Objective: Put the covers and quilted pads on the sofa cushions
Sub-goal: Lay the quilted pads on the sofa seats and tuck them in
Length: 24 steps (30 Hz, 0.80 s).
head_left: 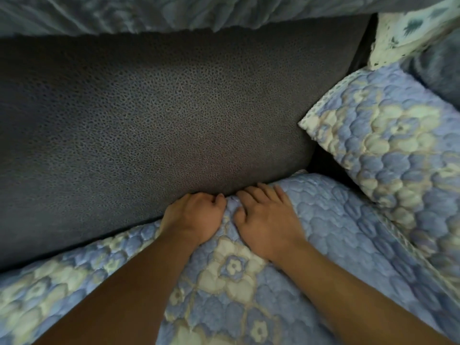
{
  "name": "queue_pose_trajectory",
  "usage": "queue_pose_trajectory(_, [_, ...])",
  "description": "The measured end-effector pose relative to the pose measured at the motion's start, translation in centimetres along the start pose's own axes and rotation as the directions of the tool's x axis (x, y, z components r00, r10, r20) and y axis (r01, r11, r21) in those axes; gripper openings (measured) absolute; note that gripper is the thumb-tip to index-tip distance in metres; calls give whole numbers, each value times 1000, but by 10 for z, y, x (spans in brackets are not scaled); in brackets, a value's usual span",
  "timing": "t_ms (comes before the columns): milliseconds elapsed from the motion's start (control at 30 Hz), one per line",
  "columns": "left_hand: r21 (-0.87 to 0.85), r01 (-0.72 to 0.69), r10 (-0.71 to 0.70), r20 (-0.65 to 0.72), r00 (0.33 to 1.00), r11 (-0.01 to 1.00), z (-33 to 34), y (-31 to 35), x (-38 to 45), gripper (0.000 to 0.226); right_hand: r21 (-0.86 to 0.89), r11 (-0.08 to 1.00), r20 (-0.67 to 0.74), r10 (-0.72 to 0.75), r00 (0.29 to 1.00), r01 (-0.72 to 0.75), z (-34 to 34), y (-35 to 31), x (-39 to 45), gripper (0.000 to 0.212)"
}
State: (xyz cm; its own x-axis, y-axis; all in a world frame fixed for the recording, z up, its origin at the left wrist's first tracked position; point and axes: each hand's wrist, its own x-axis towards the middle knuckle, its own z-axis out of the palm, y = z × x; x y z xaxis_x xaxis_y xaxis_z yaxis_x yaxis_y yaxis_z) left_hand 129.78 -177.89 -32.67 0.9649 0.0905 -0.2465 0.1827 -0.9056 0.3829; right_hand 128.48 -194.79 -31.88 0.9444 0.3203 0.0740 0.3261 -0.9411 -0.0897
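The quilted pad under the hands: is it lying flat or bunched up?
Bunched at its back edge. The quilted pad rises in a ridge between the left hand and right hand, by the grey cushion.

1. Two forearms enter from the bottom edge, both bare, with no sleeve in view.
2. The left hand [193,216] wears no glove, ring or watch.
3. The right hand [265,220] is bare too, with short nails.

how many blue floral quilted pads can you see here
2: one quilted pad lies on the seat under both hands, left hand and right hand, by the back cushion; a second pad lies on the right. Others may lie outside the view.
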Motion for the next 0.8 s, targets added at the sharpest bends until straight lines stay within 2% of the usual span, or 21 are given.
queue_pose_trajectory(100, [58,70,-74,75,994,996,-4,16,0,55,-59,996,-55,62,997,-66,4,1,14,42])
queue_pose_trajectory(167, [91,21,-22,10,1000,996,-8,27,-24,50,-63,994,-127,80,989,-88,8,5,24,38])
queue_pose_trajectory(233, [174,-22,22,3,1000,985,-20,15,-72,57,-88,993,-117,71,991,-81,10,7,24,35])
queue_pose_trajectory(300, [193,40,-27,-67,997,980,-32,-40,-122,66,-142,985,-123,76,990,-94,9,5,22,34])
queue_pose_trajectory(333, [201,116,-95,-113,989,973,-45,-79,-143,66,-154,982,-114,95,989,-112,6,3,21,35])
queue_pose_trajectory(400, [196,337,-294,-218,931,921,-71,-163,-168,67,-137,974,-81,169,982,-178,-2,-9,19,40])
queue_pose_trajectory(467, [52,472,-466,-102,879,880,-98,-219,-176,74,-76,977,0,201,980,-200,-14,-40,11,49])
queue_pose_trajectory(533, [-75,515,-516,7,856,854,-113,-235,-168,70,8,992,72,123,990,-124,-15,-86,-12,56])
queue_pose_trajectory(633, [-58,515,-493,218,843,855,-122,-248,-140,70,71,997,45,-18,999,14,-9,-131,-44,62])
queue_pose_trajectory(733, [-80,468,-425,309,851,880,-126,-265,-126,100,101,995,-100,0,995,11,-1,-125,-44,56])
queue_pose_trajectory(767, [-100,453,-401,324,857,886,-128,-263,-128,98,121,992,-130,1,992,15,2,-122,-43,53])
queue_pose_trajectory(800, [-106,428,-371,344,863,897,-128,-259,-129,86,133,991,-142,1,990,18,5,-121,-43,51])
